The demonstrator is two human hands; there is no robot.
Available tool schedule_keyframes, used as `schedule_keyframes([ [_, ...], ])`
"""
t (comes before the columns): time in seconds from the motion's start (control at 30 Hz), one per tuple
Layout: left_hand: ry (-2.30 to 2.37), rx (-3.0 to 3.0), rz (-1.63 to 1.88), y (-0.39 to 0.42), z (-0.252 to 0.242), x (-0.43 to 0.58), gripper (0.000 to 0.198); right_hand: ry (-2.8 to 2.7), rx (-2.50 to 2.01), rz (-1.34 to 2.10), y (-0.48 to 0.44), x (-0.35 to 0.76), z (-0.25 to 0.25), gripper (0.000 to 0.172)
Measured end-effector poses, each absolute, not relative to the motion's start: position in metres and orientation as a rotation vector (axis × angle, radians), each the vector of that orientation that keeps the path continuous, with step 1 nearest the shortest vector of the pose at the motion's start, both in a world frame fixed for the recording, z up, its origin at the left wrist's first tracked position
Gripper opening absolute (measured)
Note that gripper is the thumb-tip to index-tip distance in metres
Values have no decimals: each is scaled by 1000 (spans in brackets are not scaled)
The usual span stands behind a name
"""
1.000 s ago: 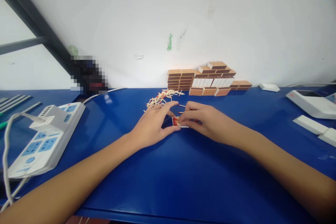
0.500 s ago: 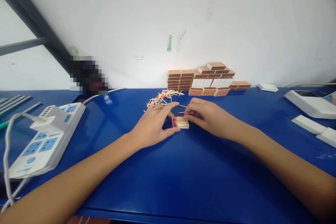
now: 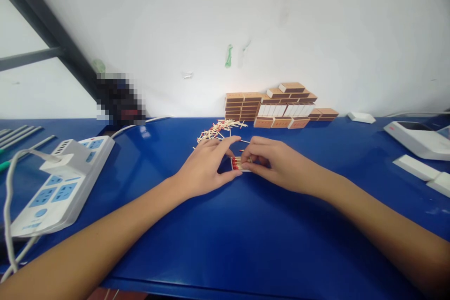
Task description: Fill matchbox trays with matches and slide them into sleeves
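Note:
A small white matchbox tray [image 3: 237,164] filled with red-tipped matches lies on the blue table [image 3: 225,234]. My left hand [image 3: 206,168] curls around its left end, with the thumb at the near side and the forefinger arched over the far side. My right hand [image 3: 276,161] covers the tray's right part, its fingers pinched together over the matches. A loose heap of matches [image 3: 220,131] lies just behind my left hand.
Stacks of brown and white matchboxes [image 3: 279,105] stand against the wall. A white power strip [image 3: 58,183] with a plugged cable lies at the left. White devices [image 3: 416,138] and small white blocks [image 3: 422,171] sit at the right. Metal rods [image 3: 19,136] lie at the far left.
My right hand drew back to the tray's far right edge, uncovering the matches, then came back over the tray with fingers pinched. My left hand stayed in place.

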State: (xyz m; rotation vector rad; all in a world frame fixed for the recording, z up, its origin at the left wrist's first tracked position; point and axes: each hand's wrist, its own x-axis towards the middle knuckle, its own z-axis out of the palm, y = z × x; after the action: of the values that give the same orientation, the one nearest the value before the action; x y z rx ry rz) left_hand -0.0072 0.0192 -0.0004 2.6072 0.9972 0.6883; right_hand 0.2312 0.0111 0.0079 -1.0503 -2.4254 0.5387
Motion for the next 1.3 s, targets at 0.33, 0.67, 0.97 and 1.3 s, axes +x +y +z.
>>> schedule_keyframes([
  [0.33,989,2619,695,20,-2,-8,71,-2428,-1120,501,10,227,8,15],
  [0.67,987,2620,691,19,-1,-7,71,-2408,-1181,530,13,229,5,20],
  [0.97,993,2626,695,18,-1,-7,71,-2418,-1183,585,14,230,3,21],
  [1.3,999,2623,674,18,-1,-8,71,-2427,-1259,573,13,231,0,19],
])
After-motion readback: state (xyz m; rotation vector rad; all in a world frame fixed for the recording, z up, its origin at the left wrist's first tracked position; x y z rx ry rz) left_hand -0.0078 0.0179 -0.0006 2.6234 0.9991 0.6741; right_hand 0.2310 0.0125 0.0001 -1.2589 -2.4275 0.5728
